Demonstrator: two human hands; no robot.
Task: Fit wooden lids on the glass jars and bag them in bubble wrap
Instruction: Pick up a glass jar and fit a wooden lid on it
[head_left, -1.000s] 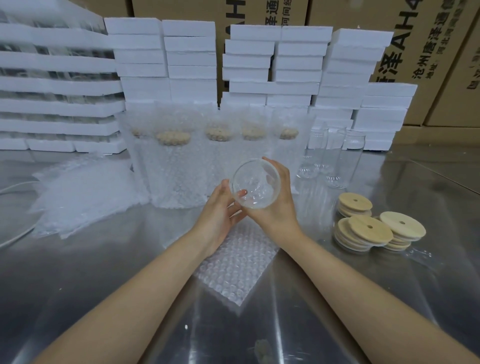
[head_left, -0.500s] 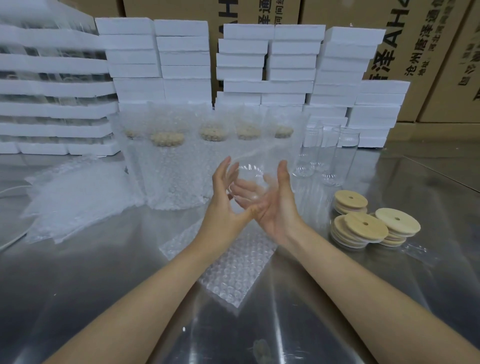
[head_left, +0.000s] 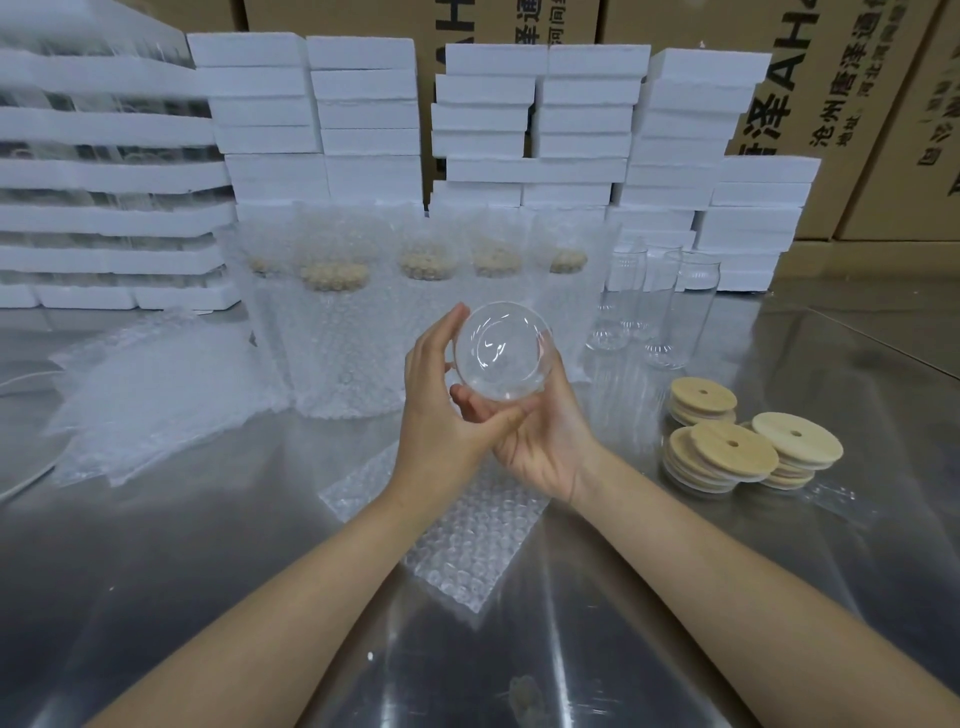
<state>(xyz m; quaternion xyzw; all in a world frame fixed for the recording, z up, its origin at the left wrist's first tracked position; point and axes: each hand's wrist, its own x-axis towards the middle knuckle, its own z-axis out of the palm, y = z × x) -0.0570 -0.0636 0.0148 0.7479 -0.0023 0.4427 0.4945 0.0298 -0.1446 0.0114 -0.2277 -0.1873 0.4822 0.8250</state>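
A clear glass jar (head_left: 501, 351) is held above the table with one round end facing me. My left hand (head_left: 441, 405) grips its left side, fingers curled round the rim. My right hand (head_left: 540, 431) cups it from below and the right, palm up. Under my hands lies a flat bubble wrap bag (head_left: 467, 540). Stacks of round wooden lids (head_left: 727, 452) sit to the right. Three bare glass jars (head_left: 670, 312) stand behind the lids. Several lidded jars in bubble wrap bags (head_left: 337, 322) stand in a row at the back.
A heap of bubble wrap bags (head_left: 150, 395) lies at the left on the steel table (head_left: 208, 571). White foam trays (head_left: 363, 119) are stacked along the back, with cardboard boxes (head_left: 857, 104) behind them.
Half a second ago my hands were spread open around the jar; now both have closed on it again and its round end faces me.
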